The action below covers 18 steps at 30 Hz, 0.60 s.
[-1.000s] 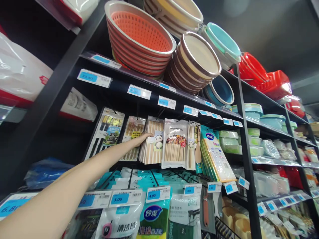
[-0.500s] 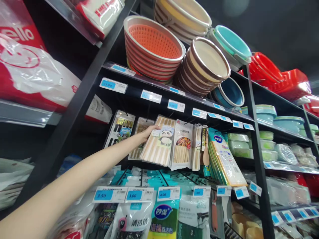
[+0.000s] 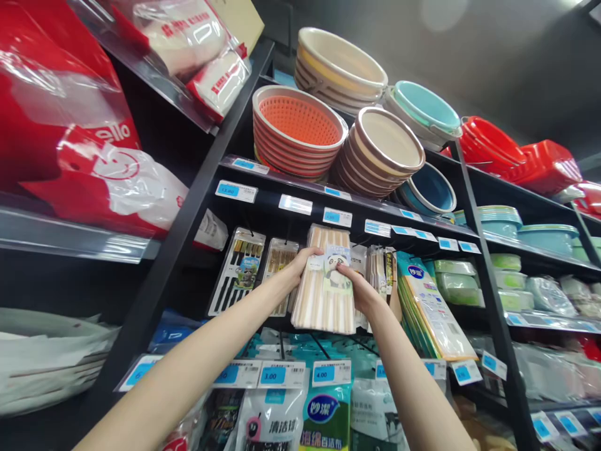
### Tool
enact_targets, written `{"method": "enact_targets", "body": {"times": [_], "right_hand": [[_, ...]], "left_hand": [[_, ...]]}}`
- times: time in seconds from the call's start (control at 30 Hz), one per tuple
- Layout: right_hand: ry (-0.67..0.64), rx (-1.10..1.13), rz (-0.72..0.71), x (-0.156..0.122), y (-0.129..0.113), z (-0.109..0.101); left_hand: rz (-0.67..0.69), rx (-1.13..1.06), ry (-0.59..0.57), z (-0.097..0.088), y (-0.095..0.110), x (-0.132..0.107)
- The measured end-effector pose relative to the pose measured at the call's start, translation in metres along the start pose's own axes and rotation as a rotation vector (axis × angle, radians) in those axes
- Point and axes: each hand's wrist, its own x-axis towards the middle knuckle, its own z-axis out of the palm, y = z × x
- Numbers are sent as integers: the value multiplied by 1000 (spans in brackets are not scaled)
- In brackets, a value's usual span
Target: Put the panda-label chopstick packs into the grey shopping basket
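Note:
Both my hands hold a clear pack of pale wooden chopsticks (image 3: 323, 294) with a panda label, in front of the hanging row on a black store shelf. My left hand (image 3: 300, 263) grips the pack's left edge near the top. On its right side, my right hand (image 3: 359, 289) is closed at the label. More chopstick packs hang beside it: a dark set (image 3: 237, 272) at the left and a brown set (image 3: 278, 262) just behind my left hand.
Stacked colanders, orange (image 3: 295, 134) and brown (image 3: 380, 150), stand on the shelf above, with blue price tags (image 3: 236, 191) along the rail. Cutting boards (image 3: 425, 304) hang to the right. Sponge packs (image 3: 323, 416) hang below. Red and white bags (image 3: 98, 169) fill the left shelves.
My right hand has come into view and taken the chopstick pack's right side. The pack has come off the row and toward me, held in both hands. The view shifted left.

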Motion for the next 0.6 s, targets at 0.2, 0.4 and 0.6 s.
{"method": "enact_targets", "body": {"times": [0.2,0.4,0.6], "right_hand": [[-16,316,8,-3,6,16],[3,367,-60,-29,-32,29],[29,313,-39,-93,-37,38]], "left_hand": [[4,-26,-77,11,13,-25],[13,-31,-205,35,35,-50],[-43,-83,-300,46,17,-92]]}}
